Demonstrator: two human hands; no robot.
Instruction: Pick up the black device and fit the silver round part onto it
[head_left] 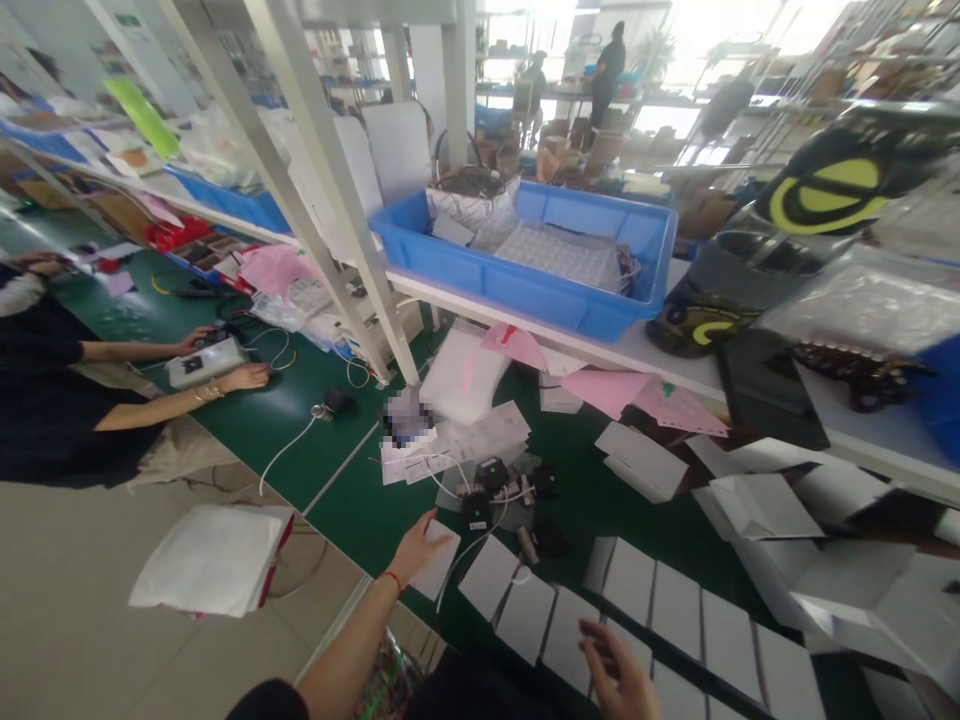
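My left hand (pixel 416 550) grips the edge of a small white box (pixel 437 570) at the front edge of the green table, the thumb on its face. My right hand (pixel 616 668) hovers above the rows of white boxes (pixel 527 615), fingers loosely apart and holding nothing. A second row of white boxes (pixel 678 598) lies behind, side by side. Beyond my left hand is a cluster of black square devices (pixel 477 510) with white cables and metal fittings. Some lie on clear plastic bags. Printed sheets (pixel 491 432) lie behind them.
Folded white cartons (pixel 765 505) are piled at the right. A blue bin (pixel 525 285) stands on the shelf above the table, near metal posts (pixel 337 190). At the left, another person's hands (pixel 244 378) hold a grey box (pixel 208 362). A covered stool (pixel 210 560) stands below.
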